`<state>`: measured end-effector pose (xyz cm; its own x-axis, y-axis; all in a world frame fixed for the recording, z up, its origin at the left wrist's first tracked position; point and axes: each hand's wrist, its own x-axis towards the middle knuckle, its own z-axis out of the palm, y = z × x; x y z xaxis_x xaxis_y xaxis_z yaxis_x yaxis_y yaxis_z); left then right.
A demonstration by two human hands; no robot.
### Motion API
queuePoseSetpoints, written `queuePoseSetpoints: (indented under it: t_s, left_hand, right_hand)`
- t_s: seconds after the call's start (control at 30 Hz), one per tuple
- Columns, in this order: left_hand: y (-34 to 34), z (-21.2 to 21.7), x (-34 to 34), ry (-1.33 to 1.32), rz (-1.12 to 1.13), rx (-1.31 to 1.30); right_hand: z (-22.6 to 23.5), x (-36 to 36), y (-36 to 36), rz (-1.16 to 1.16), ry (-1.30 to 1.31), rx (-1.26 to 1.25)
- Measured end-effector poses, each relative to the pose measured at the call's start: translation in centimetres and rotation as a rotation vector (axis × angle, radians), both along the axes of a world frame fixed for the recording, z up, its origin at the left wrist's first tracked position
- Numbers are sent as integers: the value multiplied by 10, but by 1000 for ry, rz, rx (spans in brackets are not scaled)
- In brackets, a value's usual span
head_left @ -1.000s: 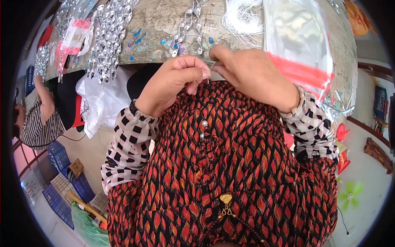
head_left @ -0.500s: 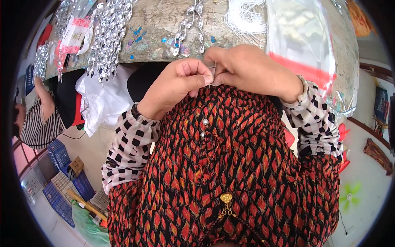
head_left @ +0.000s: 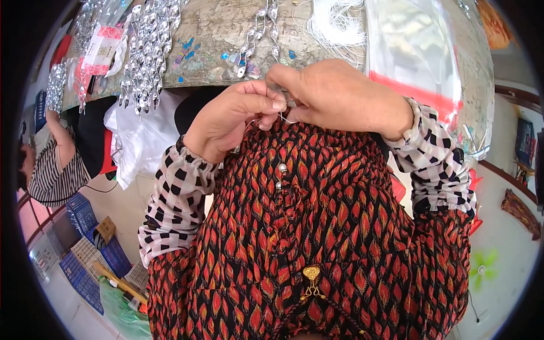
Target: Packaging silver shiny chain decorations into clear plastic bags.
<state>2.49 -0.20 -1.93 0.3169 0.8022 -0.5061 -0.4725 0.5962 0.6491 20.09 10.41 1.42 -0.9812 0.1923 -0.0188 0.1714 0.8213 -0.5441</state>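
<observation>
Just past the table's near edge, over my patterned clothing, my two hands meet. My left hand [head_left: 229,113] is closed, its thumb and forefinger pinching a thin white thread [head_left: 287,119]. My right hand [head_left: 345,95] is closed on the same thread, with its fingers bent and their tips partly hidden. A small loop of the thread shows between the hands. Silver twisted strands with shiny beads [head_left: 274,34] lie on the table beyond my hands. The lower end of one strand is hidden behind my right hand.
The worn table [head_left: 221,39] holds a bundle of silver strands [head_left: 150,48] at left, a hank of white string [head_left: 339,25] and clear plastic bags [head_left: 413,51] at right. A white plastic bag [head_left: 144,139] hangs below the edge. Another person's arm [head_left: 63,141] is at far left.
Both hands have shifted slightly left. My left fingers have turned and moved a little away from my right fingertips, and a curved bit of white thread now shows between them.
</observation>
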Motion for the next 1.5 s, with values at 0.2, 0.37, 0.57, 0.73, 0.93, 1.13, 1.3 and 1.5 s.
queuePoseSetpoints:
  t_s: [0.2, 0.37, 0.57, 0.73, 0.93, 1.13, 1.3, 1.5]
  left_hand:
    - [-1, -1, -4, -112, 25, -37]
    - [0, 5, -9, -268, 21, -3]
    - [-5, 10, 5, 101, 157, 330]
    - [-11, 17, 12, 785, 168, 741]
    - [-9, 20, 17, 1221, 150, 1078]
    - [-17, 25, 23, 1352, 161, 1153]
    - [-24, 23, 28, 1510, 186, 1250]
    - [-23, 18, 33, 1570, 221, 1368]
  right_hand:
    - [-13, 3, 8, 11, 105, -581]
    - [-19, 8, -9, -165, 117, -1240]
    - [-41, 9, -31, -403, 368, -1691]
    - [-34, 14, -32, -519, 388, -1742]
    - [-31, 16, -31, -636, 291, -1763]
    - [-33, 17, -36, -652, 263, -1955]
    - [-29, 16, -38, -673, 318, -1901]
    - [-28, 16, -37, -675, 435, -1747]
